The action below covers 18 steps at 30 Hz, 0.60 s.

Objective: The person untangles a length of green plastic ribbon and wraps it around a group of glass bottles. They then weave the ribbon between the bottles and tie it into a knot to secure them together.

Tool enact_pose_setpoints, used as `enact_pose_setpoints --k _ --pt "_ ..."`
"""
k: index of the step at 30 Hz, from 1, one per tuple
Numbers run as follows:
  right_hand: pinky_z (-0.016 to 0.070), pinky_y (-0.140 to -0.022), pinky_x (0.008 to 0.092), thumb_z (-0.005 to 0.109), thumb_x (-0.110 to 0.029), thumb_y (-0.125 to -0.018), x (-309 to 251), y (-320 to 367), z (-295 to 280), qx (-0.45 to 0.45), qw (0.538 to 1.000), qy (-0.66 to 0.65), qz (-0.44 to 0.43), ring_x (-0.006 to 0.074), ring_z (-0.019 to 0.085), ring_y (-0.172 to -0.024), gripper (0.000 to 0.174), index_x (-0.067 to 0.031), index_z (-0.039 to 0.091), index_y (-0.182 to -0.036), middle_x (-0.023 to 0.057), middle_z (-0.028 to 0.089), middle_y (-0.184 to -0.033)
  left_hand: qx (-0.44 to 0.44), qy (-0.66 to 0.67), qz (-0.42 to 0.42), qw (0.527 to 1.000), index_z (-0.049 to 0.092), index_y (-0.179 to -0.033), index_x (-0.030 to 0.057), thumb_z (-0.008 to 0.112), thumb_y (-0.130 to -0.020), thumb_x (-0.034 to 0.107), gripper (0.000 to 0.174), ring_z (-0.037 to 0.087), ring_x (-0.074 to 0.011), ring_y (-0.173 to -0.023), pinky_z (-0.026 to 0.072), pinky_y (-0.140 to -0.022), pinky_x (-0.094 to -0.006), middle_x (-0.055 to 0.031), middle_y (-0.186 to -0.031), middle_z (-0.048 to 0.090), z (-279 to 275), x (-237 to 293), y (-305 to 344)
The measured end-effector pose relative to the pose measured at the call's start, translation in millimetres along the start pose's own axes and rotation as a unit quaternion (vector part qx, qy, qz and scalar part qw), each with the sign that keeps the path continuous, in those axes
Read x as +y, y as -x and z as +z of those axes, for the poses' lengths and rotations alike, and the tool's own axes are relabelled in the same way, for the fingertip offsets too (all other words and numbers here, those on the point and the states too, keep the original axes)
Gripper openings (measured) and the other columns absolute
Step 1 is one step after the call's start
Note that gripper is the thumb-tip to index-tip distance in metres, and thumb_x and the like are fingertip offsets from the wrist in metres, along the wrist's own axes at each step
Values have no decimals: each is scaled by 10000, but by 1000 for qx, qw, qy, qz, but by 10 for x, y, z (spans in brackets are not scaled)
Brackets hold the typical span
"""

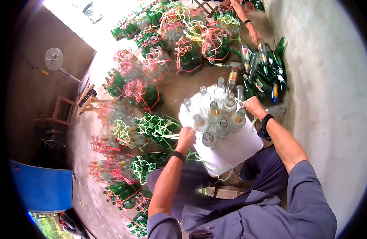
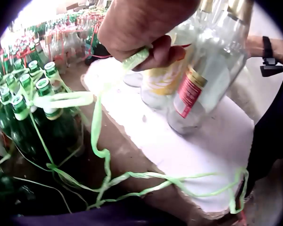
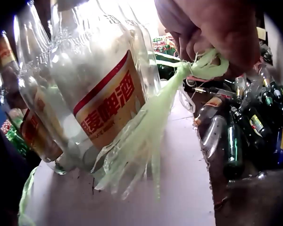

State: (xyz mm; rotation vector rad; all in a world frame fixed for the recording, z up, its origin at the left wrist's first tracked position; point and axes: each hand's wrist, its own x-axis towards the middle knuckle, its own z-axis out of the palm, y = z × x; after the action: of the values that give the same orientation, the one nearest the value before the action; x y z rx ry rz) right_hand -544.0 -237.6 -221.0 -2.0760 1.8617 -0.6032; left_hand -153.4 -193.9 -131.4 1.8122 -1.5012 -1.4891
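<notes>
Several clear glass bottles [image 1: 213, 112] stand upright in a tight cluster on a white board [image 1: 247, 145] before the person's knees. At the cluster's left side, the left hand [image 1: 186, 137] grips pale green plastic twine [image 2: 98, 127], its fingers curled round the strand. The twine trails down past the board's near edge. On the far right side the right hand [image 1: 254, 106] pinches a knotted, frayed end of green twine [image 3: 181, 70] beside the bottles. A labelled bottle [image 3: 111, 101] stands close to that frayed end.
Green bottles bundled with green twine [image 1: 153, 125] stand left of the board. Bundles tied with red twine [image 1: 137, 91] fill the floor beyond. Loose bottles [image 1: 263, 75] lie by the wall [image 1: 323, 71], where another person's hand [image 1: 253, 32] reaches. A fan [image 1: 53, 59] stands far left.
</notes>
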Motion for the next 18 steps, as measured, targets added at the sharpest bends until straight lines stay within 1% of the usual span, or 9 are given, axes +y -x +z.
enact_pose_setpoints --k 2,3,6,7,8,9,14,15,18 --pt "527 -566 381 651 -196 -758 46 82 93 -1 1000 10 2 238 696 -644 139 -128 760 -703 104 694 -713 7 158 -3 987 560 -798 -25 510 -884 125 181 590 -193 -515 434 -434 -321 -106 -629 595 126 -6 70" --pt "535 -582 384 655 -184 -759 -81 120 16 0 996 78 -35 240 701 -663 130 -127 763 -714 106 699 -729 22 211 -25 977 543 -850 -13 500 -914 132 164 532 -162 -507 376 -419 -285 -91 -673 566 198 77 177" --pt "567 -692 424 646 -139 -781 -250 105 -33 -36 978 194 -72 311 719 -776 137 -63 757 -751 169 710 -807 71 305 -46 949 541 -915 -6 496 -938 135 150 532 -149 -557 387 -439 -273 -81 -737 557 347 105 364" --pt "564 -741 445 630 -146 -793 -361 119 -96 -43 996 58 50 358 712 -815 171 -20 741 -762 210 703 -826 51 326 -68 941 529 -1056 45 525 -989 160 133 548 -145 -567 429 -456 -266 -65 -812 566 336 69 383" --pt "561 -791 467 613 -152 -805 -476 144 -160 -50 981 -80 170 405 704 -854 211 22 726 -773 251 695 -845 53 324 -70 942 529 -1056 45 525 -989 160 133 548 -145 -567 429 -456 -266 -65 -812 566 350 9 447" --pt "544 -831 491 581 -193 -822 -483 143 -139 -46 974 -103 194 454 680 -898 295 76 694 -776 304 675 -859 73 347 -76 932 531 -1074 43 523 -989 160 145 542 -143 -576 433 -469 -268 -62 -819 563 374 61 576" --pt "548 -821 487 576 -190 -838 -731 193 -357 -57 979 -90 173 459 678 -899 295 74 695 -785 292 679 -853 94 448 -56 887 504 -1167 8 473 -1008 146 213 527 -132 -631 437 -524 -256 -59 -895 554 576 12 929" --pt "547 -826 486 571 -185 -845 -703 203 -348 -61 979 -82 176 458 678 -900 287 66 698 -792 290 680 -856 105 458 -68 880 502 -1122 17 455 -988 62 149 525 -135 -546 405 -441 -254 -66 -829 563 644 21 945" --pt "543 -840 486 562 -181 -855 -567 225 -267 -63 980 -70 174 456 675 -909 276 50 704 -804 289 681 -870 110 425 -62 896 507 -1039 34 460 -997 80 77 510 -133 -488 382 -404 -243 -50 -748 561 833 -192 923"
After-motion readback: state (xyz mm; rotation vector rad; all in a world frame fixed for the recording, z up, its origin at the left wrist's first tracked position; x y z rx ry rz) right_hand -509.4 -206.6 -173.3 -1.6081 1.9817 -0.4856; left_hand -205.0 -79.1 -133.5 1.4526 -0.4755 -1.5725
